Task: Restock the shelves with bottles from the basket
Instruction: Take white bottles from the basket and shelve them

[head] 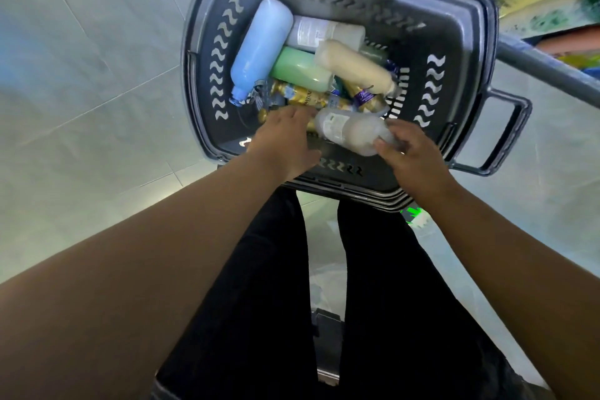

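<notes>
A dark basket sits in the upper middle of the frame. A blue bottle, a green bottle and a cream bottle lie inside. In the middle, the right hand holds one end of a white bottle. The left hand lies flat over small gold bottles.

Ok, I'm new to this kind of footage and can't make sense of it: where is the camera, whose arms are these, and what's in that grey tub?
There is no machine here. The one picture comes from a camera worn on a person's head, looking down, so the arms are that person's own and the dark shapes below are their legs. The tub is a shopping basket, seen from above, with tiled floor around it. Bottles lie piled inside: a blue bottle, a green bottle, a cream bottle and gold bottles underneath. The right hand grips a frosted bottle by one end. The left hand reaches in over the gold bottles; whether it holds one is hidden.
</notes>
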`<state>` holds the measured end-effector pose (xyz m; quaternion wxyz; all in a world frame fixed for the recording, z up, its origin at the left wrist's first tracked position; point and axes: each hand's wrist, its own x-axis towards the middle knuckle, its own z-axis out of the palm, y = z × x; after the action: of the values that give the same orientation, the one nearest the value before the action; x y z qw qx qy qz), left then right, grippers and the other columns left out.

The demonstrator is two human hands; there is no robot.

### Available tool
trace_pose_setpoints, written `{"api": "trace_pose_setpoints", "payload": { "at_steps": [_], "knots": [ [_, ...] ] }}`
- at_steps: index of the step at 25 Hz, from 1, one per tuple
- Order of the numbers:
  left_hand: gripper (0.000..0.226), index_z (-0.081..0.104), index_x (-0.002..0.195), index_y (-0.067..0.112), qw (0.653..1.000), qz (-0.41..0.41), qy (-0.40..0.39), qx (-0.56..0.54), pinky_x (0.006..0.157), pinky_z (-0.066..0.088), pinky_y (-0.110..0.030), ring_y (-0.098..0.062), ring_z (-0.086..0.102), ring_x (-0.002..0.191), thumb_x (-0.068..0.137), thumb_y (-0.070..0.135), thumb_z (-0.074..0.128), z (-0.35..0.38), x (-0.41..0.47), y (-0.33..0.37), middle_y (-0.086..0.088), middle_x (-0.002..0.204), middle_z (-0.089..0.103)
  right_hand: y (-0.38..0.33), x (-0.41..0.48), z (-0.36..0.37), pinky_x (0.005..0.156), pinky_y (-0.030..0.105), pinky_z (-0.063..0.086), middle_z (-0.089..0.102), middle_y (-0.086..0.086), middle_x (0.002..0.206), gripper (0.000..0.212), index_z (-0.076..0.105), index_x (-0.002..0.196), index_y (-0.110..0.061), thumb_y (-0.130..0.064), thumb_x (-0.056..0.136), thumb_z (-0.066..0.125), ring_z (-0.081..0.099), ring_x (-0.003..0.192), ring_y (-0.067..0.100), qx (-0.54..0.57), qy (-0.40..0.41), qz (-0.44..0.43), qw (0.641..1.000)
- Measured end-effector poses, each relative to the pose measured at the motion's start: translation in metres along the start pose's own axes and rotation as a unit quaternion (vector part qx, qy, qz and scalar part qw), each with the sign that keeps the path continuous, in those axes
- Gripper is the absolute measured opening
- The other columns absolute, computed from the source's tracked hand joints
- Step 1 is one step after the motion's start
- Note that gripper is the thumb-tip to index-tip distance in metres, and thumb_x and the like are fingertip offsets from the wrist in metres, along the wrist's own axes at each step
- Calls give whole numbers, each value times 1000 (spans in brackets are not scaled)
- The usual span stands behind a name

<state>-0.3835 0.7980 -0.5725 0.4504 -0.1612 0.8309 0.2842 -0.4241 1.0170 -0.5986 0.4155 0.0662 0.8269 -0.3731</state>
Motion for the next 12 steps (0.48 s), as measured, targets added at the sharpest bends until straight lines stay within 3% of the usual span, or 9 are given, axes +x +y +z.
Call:
{"api": "trace_pose_setpoints", "payload": {
  "at_steps": [2,4,6,9,12],
  "knots": [
    [84,20,153,24,999,30,-4,20,116,24,-41,-28,20,146,87,34,69,-7,-8,8,-4,159,23,-24,-5,-14,97,45,51,56,2,129,39,60,125,-13,-27,90,66,59,109,16,57,-34,31,997],
    [89,17,154,23,999,43,6,26,116,23,-39,-27,21,145,85,35,71,-17,-13,10,-3,159,21,-53,-13,-29,85,36,58,58,2,124,31,61,122,-15,-21,92,63,62,98,9,117,-94,59,987],
    [97,13,155,23,998,51,10,39,118,19,-39,-27,19,147,81,38,75,-28,-13,6,-3,161,20,-77,-19,-43,82,31,59,60,2,121,25,62,117,-20,-19,92,62,62,100,11,141,-131,51,980],
    [105,15,155,25,995,82,9,51,118,18,-36,-25,22,146,75,43,81,-34,-14,-1,-2,159,25,-96,-26,-52,80,39,59,61,3,119,18,66,108,-22,-21,89,65,64,106,18,187,-160,51,968],
    [108,20,153,26,994,101,50,10,116,21,-36,-24,31,141,69,43,85,-28,-16,-5,-1,153,36,-97,-31,-51,77,44,59,63,6,118,34,65,110,-16,-30,79,64,66,106,23,241,-198,87,946]
  ]
}}
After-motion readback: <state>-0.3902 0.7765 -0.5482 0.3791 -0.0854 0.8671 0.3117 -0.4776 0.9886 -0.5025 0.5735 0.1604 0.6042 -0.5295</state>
